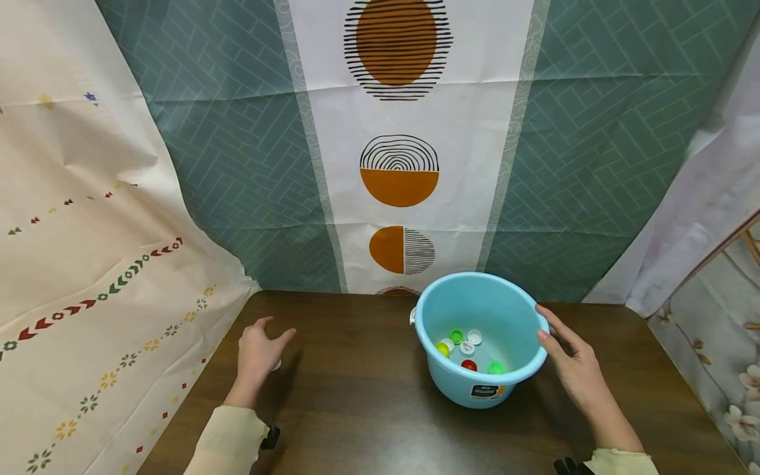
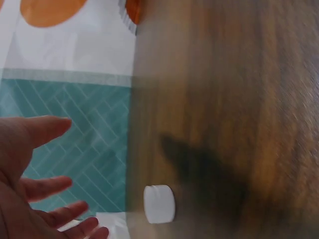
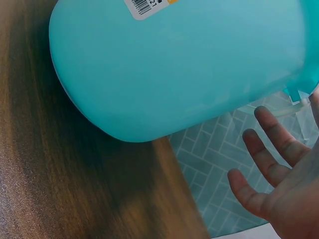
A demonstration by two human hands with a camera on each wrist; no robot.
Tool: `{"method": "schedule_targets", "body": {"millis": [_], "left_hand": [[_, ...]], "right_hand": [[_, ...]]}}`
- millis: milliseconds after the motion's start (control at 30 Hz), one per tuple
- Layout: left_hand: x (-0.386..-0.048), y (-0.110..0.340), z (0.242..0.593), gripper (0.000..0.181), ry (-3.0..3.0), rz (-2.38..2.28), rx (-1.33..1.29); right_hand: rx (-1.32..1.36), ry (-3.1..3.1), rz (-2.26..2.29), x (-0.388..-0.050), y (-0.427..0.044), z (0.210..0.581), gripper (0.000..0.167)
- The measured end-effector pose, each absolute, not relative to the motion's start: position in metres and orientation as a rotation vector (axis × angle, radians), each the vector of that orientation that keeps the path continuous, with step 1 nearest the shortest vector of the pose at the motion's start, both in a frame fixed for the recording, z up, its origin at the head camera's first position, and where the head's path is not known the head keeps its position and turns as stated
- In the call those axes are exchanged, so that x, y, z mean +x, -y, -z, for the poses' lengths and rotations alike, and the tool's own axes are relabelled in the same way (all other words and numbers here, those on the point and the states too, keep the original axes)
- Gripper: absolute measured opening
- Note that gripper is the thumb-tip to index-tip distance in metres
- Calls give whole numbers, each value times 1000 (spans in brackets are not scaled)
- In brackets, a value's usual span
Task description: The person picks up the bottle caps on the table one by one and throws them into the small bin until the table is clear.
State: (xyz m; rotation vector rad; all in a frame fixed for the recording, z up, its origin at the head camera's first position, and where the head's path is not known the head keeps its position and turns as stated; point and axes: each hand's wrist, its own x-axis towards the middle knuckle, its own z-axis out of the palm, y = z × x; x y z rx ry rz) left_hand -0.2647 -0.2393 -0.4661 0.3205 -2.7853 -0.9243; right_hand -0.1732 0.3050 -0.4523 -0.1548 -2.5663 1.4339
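Observation:
My left hand is over the table's left side, thumb and fingers spread apart and holding nothing. In the left wrist view a white bottle cap rests on the wood near that hand's fingers. At the right, my right hand pinches the rim of a light blue bucket with thumb and forefinger. Its other fingers spread loosely outside the bucket wall in the right wrist view. Inside the bucket lie several bottle caps, among them a red cap, a yellow cap and white ones.
A dark wooden table lies under both hands. Behind it hangs a green and white patterned cloth. A cream cloth borders the left side, and a floral cloth the right. The bucket has a label on its front.

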Motion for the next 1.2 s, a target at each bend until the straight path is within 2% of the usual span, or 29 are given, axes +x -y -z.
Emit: {"method": "schedule_targets", "body": {"millis": [200, 400, 733, 1200], "left_hand": [[-261, 247, 478, 94, 3018, 851, 356], [-260, 254, 486, 103, 3149, 820, 406], [-257, 256, 492, 72, 3141, 755, 351], [-258, 255, 497, 47, 3039, 868, 428]], "right_hand": [[-151, 2568, -1418, -174, -305, 452, 47], [-146, 2565, -1420, -173, -305, 450, 47], [-128, 2546, -1428, -171, -304, 450, 47], [-89, 2530, -1434, -171, -304, 453, 48]]}}
